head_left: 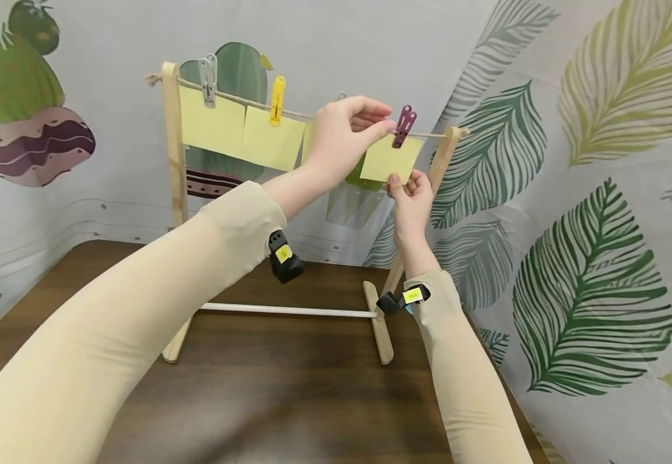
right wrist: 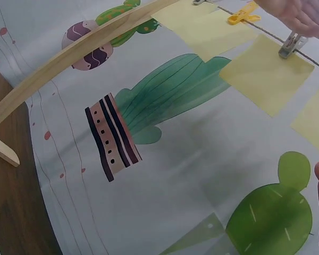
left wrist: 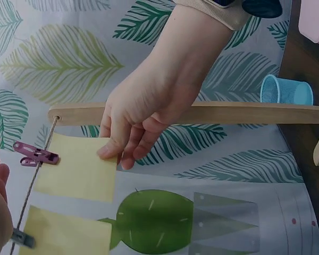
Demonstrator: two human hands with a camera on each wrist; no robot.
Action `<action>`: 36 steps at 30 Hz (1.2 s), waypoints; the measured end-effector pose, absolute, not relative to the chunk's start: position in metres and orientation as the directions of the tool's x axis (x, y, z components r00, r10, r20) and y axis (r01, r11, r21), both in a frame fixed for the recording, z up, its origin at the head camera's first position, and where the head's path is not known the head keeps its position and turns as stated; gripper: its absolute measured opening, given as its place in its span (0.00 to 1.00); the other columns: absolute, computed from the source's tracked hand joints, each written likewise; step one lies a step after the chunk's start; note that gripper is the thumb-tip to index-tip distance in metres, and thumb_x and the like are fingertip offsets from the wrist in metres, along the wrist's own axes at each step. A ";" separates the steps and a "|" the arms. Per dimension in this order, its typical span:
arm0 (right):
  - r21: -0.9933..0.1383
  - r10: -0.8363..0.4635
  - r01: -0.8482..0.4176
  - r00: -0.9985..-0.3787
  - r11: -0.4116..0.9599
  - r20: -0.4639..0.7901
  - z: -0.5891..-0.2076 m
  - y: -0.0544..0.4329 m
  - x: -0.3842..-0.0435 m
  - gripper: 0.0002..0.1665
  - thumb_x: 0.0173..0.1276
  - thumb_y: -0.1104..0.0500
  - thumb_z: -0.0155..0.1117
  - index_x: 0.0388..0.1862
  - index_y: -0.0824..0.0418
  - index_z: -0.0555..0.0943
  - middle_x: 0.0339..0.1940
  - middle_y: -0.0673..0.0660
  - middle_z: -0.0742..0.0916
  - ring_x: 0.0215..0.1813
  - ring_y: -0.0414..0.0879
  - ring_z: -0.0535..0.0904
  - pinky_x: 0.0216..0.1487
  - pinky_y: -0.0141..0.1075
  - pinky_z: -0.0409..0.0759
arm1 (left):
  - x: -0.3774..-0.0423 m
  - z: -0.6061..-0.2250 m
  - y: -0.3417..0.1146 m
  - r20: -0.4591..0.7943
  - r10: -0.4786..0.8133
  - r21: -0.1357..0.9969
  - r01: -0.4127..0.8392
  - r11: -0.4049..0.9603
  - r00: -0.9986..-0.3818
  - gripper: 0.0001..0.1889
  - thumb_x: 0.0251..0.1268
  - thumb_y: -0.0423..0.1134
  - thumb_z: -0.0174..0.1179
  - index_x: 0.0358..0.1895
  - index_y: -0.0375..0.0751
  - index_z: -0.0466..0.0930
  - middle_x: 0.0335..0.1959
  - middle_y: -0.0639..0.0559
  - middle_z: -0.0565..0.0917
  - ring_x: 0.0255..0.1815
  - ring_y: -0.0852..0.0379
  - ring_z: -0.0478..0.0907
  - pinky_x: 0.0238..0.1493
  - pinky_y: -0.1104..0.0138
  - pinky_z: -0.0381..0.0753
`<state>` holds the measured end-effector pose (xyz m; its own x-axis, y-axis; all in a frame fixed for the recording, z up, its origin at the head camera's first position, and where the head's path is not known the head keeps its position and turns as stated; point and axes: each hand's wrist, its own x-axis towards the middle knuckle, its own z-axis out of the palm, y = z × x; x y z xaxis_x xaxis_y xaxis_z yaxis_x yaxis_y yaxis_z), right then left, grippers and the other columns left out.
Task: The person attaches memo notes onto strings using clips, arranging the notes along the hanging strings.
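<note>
Several yellow paper notes hang from a string (head_left: pixel 429 135) by clothespins. A purple clothespin (head_left: pixel 404 127) grips the top of the rightmost note (head_left: pixel 388 160). My right hand (head_left: pixel 413 203) pinches that note's lower edge, thumb in front and fingers behind. Close to the left of the purple clothespin, my left hand (head_left: pixel 338 138) is raised with thumb and fingers apart, holding nothing. It hides part of the third note (right wrist: pixel 268 79) and most of its grey clothespin (right wrist: pixel 291 45) in the head view. Further left are a yellow clothespin (head_left: pixel 277 101) and another grey clothespin (head_left: pixel 208 84).
The string spans a wooden frame with a left post (head_left: pixel 175 161), right post (head_left: pixel 443 158) and white lower bar (head_left: pixel 289 310), standing on a brown table (head_left: pixel 289 386). A blue mesh cup (left wrist: pixel 287 90) and pink object (left wrist: pixel 315 20) lie beyond the right post. Patterned cloth (head_left: pixel 603 161) hangs behind.
</note>
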<state>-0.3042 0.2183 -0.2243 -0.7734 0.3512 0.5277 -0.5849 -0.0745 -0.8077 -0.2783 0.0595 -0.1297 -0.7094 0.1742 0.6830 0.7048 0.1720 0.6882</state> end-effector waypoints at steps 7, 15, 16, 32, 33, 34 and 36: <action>-0.822 0.346 -0.565 -0.787 -0.072 0.510 -0.235 0.221 -0.305 0.05 0.70 0.66 0.59 0.39 0.58 0.74 0.27 0.47 0.83 0.29 0.37 0.80 0.37 0.27 0.77 | -0.277 -0.149 0.045 0.655 0.170 0.719 0.677 0.159 -0.736 0.10 0.66 0.39 0.64 0.46 0.37 0.86 0.43 0.46 0.88 0.41 0.59 0.84 0.46 0.73 0.79; -0.831 0.319 -0.545 -0.811 -0.110 0.490 -0.254 0.218 -0.301 0.04 0.70 0.70 0.58 0.40 0.63 0.75 0.27 0.48 0.84 0.27 0.36 0.81 0.36 0.27 0.79 | -0.276 -0.184 0.029 0.609 0.142 0.777 0.623 0.086 -0.780 0.10 0.64 0.37 0.65 0.44 0.34 0.86 0.41 0.42 0.89 0.36 0.60 0.84 0.44 0.71 0.81; -0.831 0.318 -0.543 -0.813 -0.116 0.487 -0.257 0.218 -0.300 0.04 0.70 0.71 0.57 0.40 0.64 0.75 0.26 0.48 0.83 0.27 0.36 0.81 0.36 0.27 0.79 | -0.276 -0.189 0.027 0.610 0.136 0.778 0.623 0.083 -0.780 0.10 0.64 0.37 0.65 0.44 0.34 0.86 0.40 0.42 0.89 0.36 0.60 0.84 0.44 0.71 0.81; -0.874 0.293 -0.449 -0.874 -0.186 0.387 -0.320 0.210 -0.278 0.11 0.69 0.74 0.57 0.36 0.58 0.75 0.25 0.46 0.84 0.26 0.36 0.81 0.35 0.25 0.79 | -0.266 -0.282 -0.008 0.498 0.096 0.862 0.504 0.047 -0.862 0.11 0.63 0.40 0.67 0.42 0.34 0.86 0.38 0.47 0.88 0.35 0.65 0.81 0.38 0.73 0.78; -0.877 0.289 -0.442 -0.879 -0.189 0.380 -0.325 0.210 -0.276 0.11 0.69 0.74 0.57 0.36 0.58 0.75 0.25 0.46 0.84 0.26 0.36 0.81 0.35 0.26 0.78 | -0.266 -0.290 -0.011 0.489 0.092 0.868 0.494 0.052 -0.868 0.11 0.63 0.40 0.66 0.42 0.34 0.86 0.37 0.48 0.88 0.35 0.65 0.80 0.38 0.73 0.77; -0.881 0.287 -0.434 -0.883 -0.190 0.373 -0.330 0.209 -0.274 0.10 0.68 0.74 0.57 0.36 0.58 0.75 0.25 0.46 0.84 0.26 0.36 0.81 0.35 0.26 0.78 | -0.265 -0.297 -0.013 0.481 0.083 0.872 0.486 0.062 -0.873 0.11 0.63 0.40 0.66 0.42 0.35 0.86 0.37 0.49 0.88 0.35 0.65 0.80 0.37 0.73 0.77; -0.886 0.282 -0.420 -0.890 -0.198 0.359 -0.341 0.209 -0.270 0.10 0.68 0.74 0.58 0.35 0.59 0.76 0.25 0.46 0.84 0.26 0.36 0.81 0.34 0.26 0.79 | -0.264 -0.312 -0.018 0.463 0.065 0.881 0.467 0.080 -0.884 0.11 0.64 0.41 0.66 0.42 0.36 0.87 0.37 0.49 0.88 0.34 0.65 0.79 0.36 0.73 0.75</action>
<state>-0.2702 0.2093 -0.3407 -0.8898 0.2822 0.3587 -0.4199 -0.1978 -0.8858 -0.2640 -0.0176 -0.3123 -0.8840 0.0651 0.4629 0.4670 0.0804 0.8806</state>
